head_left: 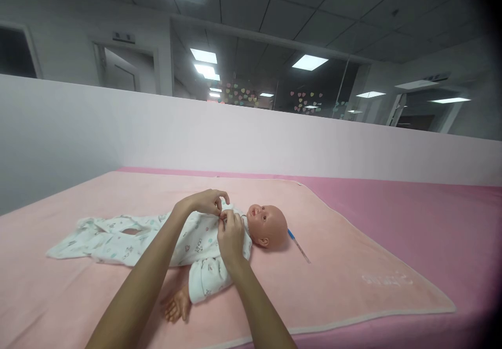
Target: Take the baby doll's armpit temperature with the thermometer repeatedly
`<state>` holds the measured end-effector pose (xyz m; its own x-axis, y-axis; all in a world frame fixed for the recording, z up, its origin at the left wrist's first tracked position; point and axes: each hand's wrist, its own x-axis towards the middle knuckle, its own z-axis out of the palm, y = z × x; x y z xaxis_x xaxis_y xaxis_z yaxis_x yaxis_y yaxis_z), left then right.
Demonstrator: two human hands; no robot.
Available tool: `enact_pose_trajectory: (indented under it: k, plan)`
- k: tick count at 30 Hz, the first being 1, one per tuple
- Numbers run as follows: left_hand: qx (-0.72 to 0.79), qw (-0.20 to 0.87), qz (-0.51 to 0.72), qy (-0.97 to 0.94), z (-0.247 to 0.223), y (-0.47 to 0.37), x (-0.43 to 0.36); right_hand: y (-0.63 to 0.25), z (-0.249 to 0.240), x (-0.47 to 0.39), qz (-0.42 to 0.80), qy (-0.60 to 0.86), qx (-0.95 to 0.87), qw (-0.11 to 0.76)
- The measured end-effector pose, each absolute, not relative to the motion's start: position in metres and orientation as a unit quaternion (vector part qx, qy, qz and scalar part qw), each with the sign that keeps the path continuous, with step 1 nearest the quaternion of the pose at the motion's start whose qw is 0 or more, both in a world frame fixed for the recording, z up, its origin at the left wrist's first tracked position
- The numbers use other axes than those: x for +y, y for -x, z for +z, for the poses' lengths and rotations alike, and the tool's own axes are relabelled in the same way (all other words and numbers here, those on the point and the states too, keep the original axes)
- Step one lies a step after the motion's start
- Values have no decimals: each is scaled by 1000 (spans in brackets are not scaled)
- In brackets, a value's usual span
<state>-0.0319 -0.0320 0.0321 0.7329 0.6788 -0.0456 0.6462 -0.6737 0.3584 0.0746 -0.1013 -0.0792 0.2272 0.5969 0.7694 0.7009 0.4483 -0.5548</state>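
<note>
A baby doll point(270, 228) lies on its back, its head to the right. It wears a white printed baby outfit point(198, 239), whose legs stretch flat to the left. At the upper chest, my left hand point(209, 201) bends its fingers and pinches the cloth near the neckline. Right beside it, my right hand point(231, 231) has its fingertips closed on the same front edge. The exact spot between the fingers is hidden, so I cannot see any fastener there. One doll hand point(178, 304) sticks out of the near sleeve point(208, 278).
A peach blanket point(345, 286) lies under the doll, over a pink padded surface point(411, 223). Beside the head rests a thin clear stick with a blue end point(300, 247), resembling a thermometer. A low white wall point(251, 139) runs along the back.
</note>
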Motion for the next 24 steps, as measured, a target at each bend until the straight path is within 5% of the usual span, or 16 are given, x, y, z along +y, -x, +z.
enact_pose_trajectory:
  k: [24]
  plan:
    - [449,175,-12,-876,38,34,-41,-77,-77,-102,-99,551,-623,546]
